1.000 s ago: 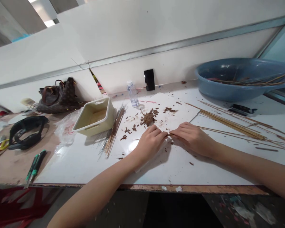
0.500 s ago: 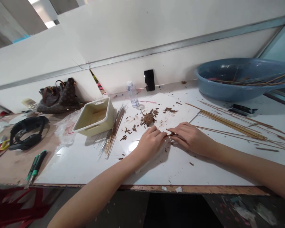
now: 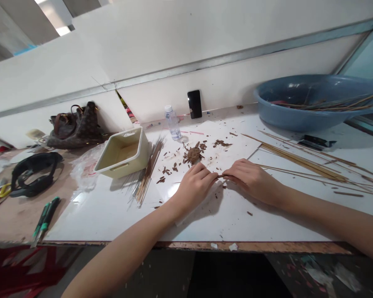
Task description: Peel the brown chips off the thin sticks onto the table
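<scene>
Between my two hands runs a thin brown stick (image 3: 220,176), only a short stretch of it showing. My left hand (image 3: 196,184) is closed, pinching its left part between thumb and fingers. The fingers of my right hand (image 3: 249,179) are pressed together around the right part. Both hands rest low over the white board. Just beyond my left hand lies a lump of brown clay-like material (image 3: 194,155) with crumbs and small brown pieces (image 3: 221,143) scattered around it. A bundle of long tan sticks (image 3: 301,161) lies right of my right hand.
Left of my hands are a bundle of thin wires and sticks (image 3: 151,169) and a cream plastic bin (image 3: 121,169). A water bottle (image 3: 173,123) and phone (image 3: 194,104) stand behind. A blue basin (image 3: 311,118) sits back right; green-handled cutters (image 3: 46,217) lie far left.
Half a second ago my right fingers were lifted slightly apart on the stick; now they are closed around it again. My left hand keeps its pinch in nearly the same place.
</scene>
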`<state>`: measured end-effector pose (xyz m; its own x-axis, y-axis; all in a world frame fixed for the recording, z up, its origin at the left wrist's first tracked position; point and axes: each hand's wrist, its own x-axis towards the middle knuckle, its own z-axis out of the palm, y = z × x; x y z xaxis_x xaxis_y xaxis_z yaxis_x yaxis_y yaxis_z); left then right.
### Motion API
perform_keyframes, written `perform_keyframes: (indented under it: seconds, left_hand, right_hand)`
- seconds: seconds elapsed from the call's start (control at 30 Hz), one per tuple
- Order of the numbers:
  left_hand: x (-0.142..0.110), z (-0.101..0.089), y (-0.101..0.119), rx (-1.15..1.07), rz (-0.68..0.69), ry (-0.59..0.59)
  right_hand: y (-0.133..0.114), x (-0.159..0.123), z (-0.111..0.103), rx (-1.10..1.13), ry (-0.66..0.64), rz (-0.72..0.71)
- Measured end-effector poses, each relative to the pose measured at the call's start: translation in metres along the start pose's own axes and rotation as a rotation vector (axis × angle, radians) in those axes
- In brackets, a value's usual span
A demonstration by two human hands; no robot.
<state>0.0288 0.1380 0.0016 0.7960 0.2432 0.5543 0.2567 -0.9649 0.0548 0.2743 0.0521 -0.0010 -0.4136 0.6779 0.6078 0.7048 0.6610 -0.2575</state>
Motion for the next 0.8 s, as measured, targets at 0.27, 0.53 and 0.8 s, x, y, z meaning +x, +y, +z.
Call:
perform_keyframes:
  seconds: [0.27, 0.53, 0.8]
  left_hand:
    - [0.0014, -0.0001, 0.0015, -0.043, -0.022, 0.007]
    - [0.0012, 0.0010, 0.0002, -0.012, -0.008, -0.015]
    - [0.0018, -0.0019, 0.0008, 0.021, -0.014, -0.038]
  right_hand:
    - [-0.0003, -0.0009, -0.0002, -0.028, -0.033, -0.022]
    - [-0.0037, -0.0012, -0.0012, -0.113, -0.079, -0.068]
    - [0.0040, -0.0029, 0.0056, -0.128, -0.034, -0.024]
